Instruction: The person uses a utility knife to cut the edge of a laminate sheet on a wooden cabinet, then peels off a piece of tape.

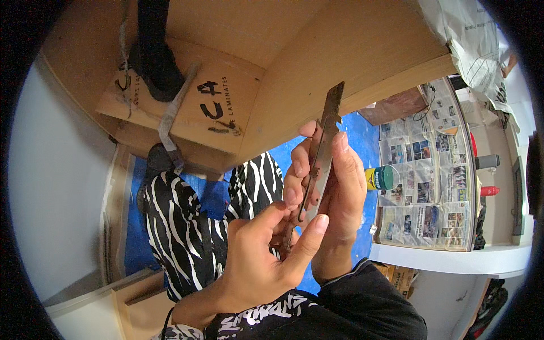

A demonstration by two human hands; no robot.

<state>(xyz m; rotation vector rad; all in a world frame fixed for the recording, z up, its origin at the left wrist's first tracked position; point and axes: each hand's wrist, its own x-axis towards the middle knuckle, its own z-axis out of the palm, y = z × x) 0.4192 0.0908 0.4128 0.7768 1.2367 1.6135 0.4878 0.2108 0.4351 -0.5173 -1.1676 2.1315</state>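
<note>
A long, narrow metal strip (pixel 334 96) with a dark end and slots along it points up and away from me. My right hand (pixel 345 198) is shut on its middle, thumb on the right side and fingertips on the left. Lower down, my left hand (pixel 260 243) grips the near end, its thumb lying along the strip. My legs (pixel 175 221) in black-and-white patterned trousers are below. Beyond them, a flat metal bar with a bend (pixel 175 102) lies propped across the wooden cabinet's printed board (pixel 243 99).
Another person's dark leg and shoe (pixel 153 68) stand inside the cabinet. On the right are a yellow-and-green tub (pixel 385 178), a newspaper-covered panel (pixel 425 226), a white ledge (pixel 442 255) and hanging plastic sheeting (pixel 470 56). Blue covering (pixel 362 141) lies on the floor; a pale wall (pixel 62 187) is at left.
</note>
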